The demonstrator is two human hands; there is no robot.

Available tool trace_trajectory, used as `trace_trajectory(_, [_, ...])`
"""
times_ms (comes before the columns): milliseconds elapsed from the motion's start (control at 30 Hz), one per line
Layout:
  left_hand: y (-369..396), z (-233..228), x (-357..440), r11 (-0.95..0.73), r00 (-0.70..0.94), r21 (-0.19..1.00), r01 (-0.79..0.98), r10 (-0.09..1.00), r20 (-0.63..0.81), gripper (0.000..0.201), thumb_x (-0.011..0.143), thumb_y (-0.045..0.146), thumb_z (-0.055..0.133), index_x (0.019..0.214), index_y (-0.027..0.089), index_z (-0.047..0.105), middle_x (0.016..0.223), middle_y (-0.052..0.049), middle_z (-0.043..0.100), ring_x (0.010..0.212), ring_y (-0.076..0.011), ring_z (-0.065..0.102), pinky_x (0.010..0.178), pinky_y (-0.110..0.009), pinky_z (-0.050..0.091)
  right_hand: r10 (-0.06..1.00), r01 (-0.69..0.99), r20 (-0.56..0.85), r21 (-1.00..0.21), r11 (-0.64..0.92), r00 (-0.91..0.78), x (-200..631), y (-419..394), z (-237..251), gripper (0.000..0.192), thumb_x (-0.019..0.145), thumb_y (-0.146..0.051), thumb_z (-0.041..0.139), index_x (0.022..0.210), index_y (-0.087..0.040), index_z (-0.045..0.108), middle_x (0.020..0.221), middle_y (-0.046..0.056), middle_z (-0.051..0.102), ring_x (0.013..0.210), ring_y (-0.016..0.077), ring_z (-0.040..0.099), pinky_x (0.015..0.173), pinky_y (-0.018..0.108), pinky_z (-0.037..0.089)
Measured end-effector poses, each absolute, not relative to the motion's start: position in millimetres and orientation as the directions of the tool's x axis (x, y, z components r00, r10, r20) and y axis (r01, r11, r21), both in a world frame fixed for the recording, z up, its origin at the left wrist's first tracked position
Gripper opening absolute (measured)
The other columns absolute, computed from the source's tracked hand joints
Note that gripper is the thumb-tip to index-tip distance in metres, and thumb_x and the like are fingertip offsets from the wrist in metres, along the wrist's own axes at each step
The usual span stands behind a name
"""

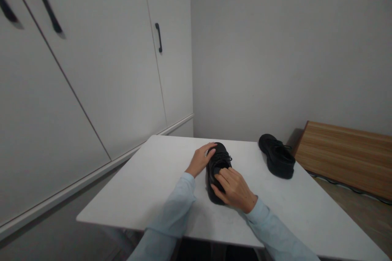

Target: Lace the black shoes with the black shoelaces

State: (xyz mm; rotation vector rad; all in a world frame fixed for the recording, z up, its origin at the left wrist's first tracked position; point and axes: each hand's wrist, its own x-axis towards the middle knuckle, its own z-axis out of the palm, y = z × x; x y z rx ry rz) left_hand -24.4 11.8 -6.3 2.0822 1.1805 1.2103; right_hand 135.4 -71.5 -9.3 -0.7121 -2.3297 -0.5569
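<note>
— What are the two hands on?

— A black lace-up shoe [218, 171] lying on the white tabletop [147, 187], near the middle and close to the person, its toe pointing away toward the wall. The left hand [200, 159] lies against the shoe's left side up by the toe, fingers curved over the edge. The right hand [234, 189] rests on the rear half, over the heel and collar, with the fingertips [219, 177] reaching into the tongue and lace area.

— Is either grip closed around it?

— The left grip is loose, a flat open hand pressed to the side rather than clamped. The right grip wraps the back of the shoe, fingers bent over the top; it looks closed on the shoe, though the thumb is hidden.

— Anything else on the tabletop?

— A second black shoe [277, 155], the matching one, well apart to the right near the far right corner, sitting upright on its sole.

— And around it?

— Pale blue sleeves [171, 220] cover both forearms. White cabinet doors [92, 69] with black handles [158, 37] fill the left, a plain wall stands behind, and a wooden board [346, 150] lies low at the right beyond the tabletop, with a dark cable [343, 185] running along the floor in front of it.
</note>
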Motion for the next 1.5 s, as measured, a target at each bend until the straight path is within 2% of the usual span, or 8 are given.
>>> trace_trajectory(233, [8.7, -10.7, -18.2, -0.562, 0.423, 0.716, 0.414, 0.815, 0.395, 0.037, 0.090, 0.038, 0.042, 0.118, 0.023, 0.061, 0.131, -0.002, 0.055, 0.131, -0.0183, 0.040, 0.111, -0.036, 0.030, 0.297, 0.503, 0.779, 0.027, 0.864, -0.552, 144.6, -71.4, -1.8, 0.019, 0.082, -0.022, 0.042, 0.077, -0.017, 0.059, 0.066, 0.005, 0.056, 0.059, 0.0162, 0.051, 0.053, 0.029, 0.040])
trace_trajectory(367, [9.7, -15.0, -17.1, -0.563, 0.437, 0.737, 0.375, 0.808, 0.395, 0.039, 0.091, 0.041, 0.040, 0.118, 0.023, 0.061, 0.126, -0.002, 0.059, 0.130, -0.0179, 0.042, 0.110, -0.035, 0.032, 0.420, 0.491, 0.839, -0.219, 0.843, -0.346, 150.9, -67.3, 3.6, 0.019, 0.085, -0.020, 0.041, 0.080, -0.018, 0.059, 0.065, 0.003, 0.058, 0.059, 0.0151, 0.055, 0.055, 0.027, 0.043])
trace_trajectory(567, [9.2, -15.3, -14.4, -0.545, 0.421, 0.766, 0.342, 0.817, 0.394, 0.044, 0.093, 0.043, 0.033, 0.117, 0.020, 0.062, 0.126, -0.004, 0.060, 0.124, -0.0182, 0.048, 0.110, -0.035, 0.031, 0.617, 0.597, 0.786, -0.514, 0.616, 0.041, 158.9, -53.2, 7.2, 0.016, 0.088, -0.022, 0.046, 0.078, -0.018, 0.058, 0.071, 0.003, 0.060, 0.067, 0.0156, 0.056, 0.064, 0.028, 0.045])
trace_trajectory(700, [7.6, -13.4, -11.7, -0.522, 0.420, 0.779, 0.347, 0.829, 0.368, 0.049, 0.095, 0.043, 0.024, 0.117, 0.020, 0.062, 0.126, -0.002, 0.060, 0.124, -0.0164, 0.048, 0.110, -0.032, 0.031, 0.692, 0.608, 0.722, -0.560, 0.562, 0.025, 161.4, -42.5, 4.2, 0.014, 0.087, -0.028, 0.051, 0.087, -0.017, 0.060, 0.080, 0.004, 0.060, 0.074, 0.0171, 0.057, 0.068, 0.030, 0.047])
trace_trajectory(900, [7.5, -14.7, -9.6, -0.517, 0.411, 0.797, 0.312, 0.830, 0.377, 0.048, 0.094, 0.043, 0.026, 0.115, 0.020, 0.063, 0.125, -0.004, 0.060, 0.123, -0.0174, 0.049, 0.110, -0.033, 0.031, 0.752, 0.604, 0.652, -0.559, 0.567, -0.103, 159.7, -36.7, -5.5, 0.023, 0.089, -0.033, 0.048, 0.081, -0.017, 0.063, 0.076, 0.004, 0.061, 0.071, 0.0172, 0.058, 0.066, 0.030, 0.046])
trace_trajectory(1067, [10.7, -18.0, -11.8, -0.611, 0.500, 0.726, 0.315, 0.757, 0.420, 0.043, 0.084, 0.046, 0.052, 0.118, 0.021, 0.060, 0.126, -0.006, 0.059, 0.125, -0.0216, 0.045, 0.110, -0.037, 0.029, 0.779, 0.549, 0.623, -0.628, 0.552, -0.071, 161.0, -36.1, -6.1, 0.025, 0.088, -0.036, 0.051, 0.074, -0.018, 0.061, 0.075, 0.004, 0.060, 0.071, 0.0172, 0.056, 0.064, 0.029, 0.046])
trace_trajectory(1333, [16.6, -21.9, -16.1, -0.661, 0.589, 0.698, 0.275, 0.690, 0.422, 0.047, 0.076, 0.034, 0.065, 0.121, 0.022, 0.058, 0.129, -0.008, 0.054, 0.127, -0.0241, 0.041, 0.110, -0.040, 0.028, 0.869, 0.341, 0.494, -0.823, 0.454, 0.036, 167.8, -28.9, -10.1, 0.027, 0.080, -0.043, 0.059, 0.073, -0.017, 0.064, 0.076, 0.005, 0.062, 0.074, 0.0191, 0.058, 0.067, 0.031, 0.046])
trace_trajectory(1500, [14.1, -19.2, -16.4, -0.660, 0.592, 0.703, 0.266, 0.687, 0.421, 0.045, 0.076, 0.032, 0.065, 0.119, 0.021, 0.059, 0.130, -0.008, 0.054, 0.127, -0.0239, 0.041, 0.110, -0.040, 0.027, 0.919, 0.067, 0.366, -0.931, 0.360, 0.149, 177.1, -23.3, -13.1, 0.028, 0.073, -0.044, 0.065, 0.073, -0.017, 0.065, 0.070, 0.003, 0.062, 0.069, 0.0172, 0.058, 0.068, 0.032, 0.046])
